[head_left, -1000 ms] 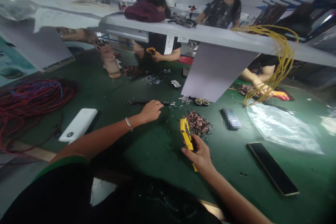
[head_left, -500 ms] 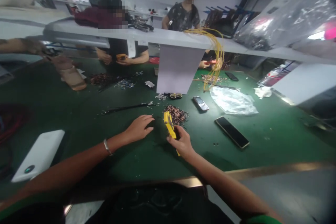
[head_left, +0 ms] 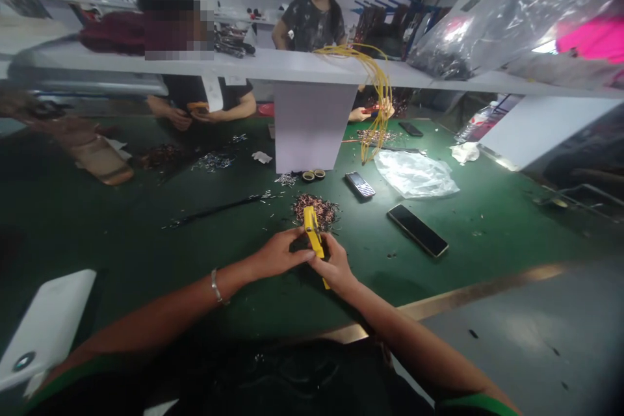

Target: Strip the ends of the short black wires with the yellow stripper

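Observation:
My right hand (head_left: pixel 336 268) is wrapped around a yellow plier-like hand tool (head_left: pixel 312 227), held upright above the table. My left hand (head_left: pixel 280 252) has come up against the tool's left side. Its thumb reaches the right thumb and its fingertips end at the tool, so whatever they pinch is hidden. Just behind the tool lies a pile of small copper-coloured and dark pieces (head_left: pixel 312 205). A bundle of thin black wires (head_left: pixel 214 209) with light tips stretches across the table to the left of it.
On the green table (head_left: pixel 195 266) are a smartphone (head_left: pixel 418 230), a keypad phone (head_left: pixel 359 186), two tape rolls (head_left: pixel 313 175), a plastic bag (head_left: pixel 414 174) and a white device (head_left: pixel 49 318). Yellow wires (head_left: pixel 383 84) hang from the shelf (head_left: pixel 292 64). Co-workers sit and stand beyond.
My left hand has moved right, from beside the wire bundle to the yellow tool. My right hand still grips the tool. The camera view has turned slightly right.

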{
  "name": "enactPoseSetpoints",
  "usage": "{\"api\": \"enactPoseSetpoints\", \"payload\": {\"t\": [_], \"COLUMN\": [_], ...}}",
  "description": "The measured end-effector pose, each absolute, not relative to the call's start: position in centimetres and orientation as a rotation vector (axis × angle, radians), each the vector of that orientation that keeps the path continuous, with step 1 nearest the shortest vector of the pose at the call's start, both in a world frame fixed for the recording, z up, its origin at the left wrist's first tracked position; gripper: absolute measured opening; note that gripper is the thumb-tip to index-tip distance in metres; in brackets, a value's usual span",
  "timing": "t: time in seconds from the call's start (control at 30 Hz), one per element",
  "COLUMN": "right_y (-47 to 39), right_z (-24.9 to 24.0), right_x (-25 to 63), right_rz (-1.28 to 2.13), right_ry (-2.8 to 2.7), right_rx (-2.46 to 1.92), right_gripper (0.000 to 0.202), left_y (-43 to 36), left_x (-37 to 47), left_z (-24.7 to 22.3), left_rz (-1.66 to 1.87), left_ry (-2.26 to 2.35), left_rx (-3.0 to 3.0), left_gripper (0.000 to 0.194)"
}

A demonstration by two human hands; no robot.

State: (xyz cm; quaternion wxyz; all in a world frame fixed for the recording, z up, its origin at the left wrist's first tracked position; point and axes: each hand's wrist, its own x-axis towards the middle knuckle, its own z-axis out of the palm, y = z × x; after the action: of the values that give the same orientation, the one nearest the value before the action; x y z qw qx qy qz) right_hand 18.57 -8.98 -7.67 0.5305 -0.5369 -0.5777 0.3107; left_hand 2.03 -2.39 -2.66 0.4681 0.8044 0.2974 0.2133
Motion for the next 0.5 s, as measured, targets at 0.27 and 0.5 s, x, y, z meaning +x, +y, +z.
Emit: {"api": "enactPoseSetpoints", "payload": {"t": [0.27, 0.5], "right_y": [-9.4, -10.2], "right_z": [-8.5, -7.7], "right_x": [18.6, 18.3], "right_rz": [0.676, 0.715], "right_ry": [-1.435, -1.431], "right_rx": [-1.259, -1.336], "right_gripper": [0.04, 0.054], "left_y": [-2.4, -2.4], "left_x": [3.6, 4.2], "left_z": [-2.9, -2.2], "left_rz": [0.569, 0.505], "left_ry": [0.59, 0.603], "left_rx": [1.74, 1.738], "left_gripper": [0.042, 0.034]}}
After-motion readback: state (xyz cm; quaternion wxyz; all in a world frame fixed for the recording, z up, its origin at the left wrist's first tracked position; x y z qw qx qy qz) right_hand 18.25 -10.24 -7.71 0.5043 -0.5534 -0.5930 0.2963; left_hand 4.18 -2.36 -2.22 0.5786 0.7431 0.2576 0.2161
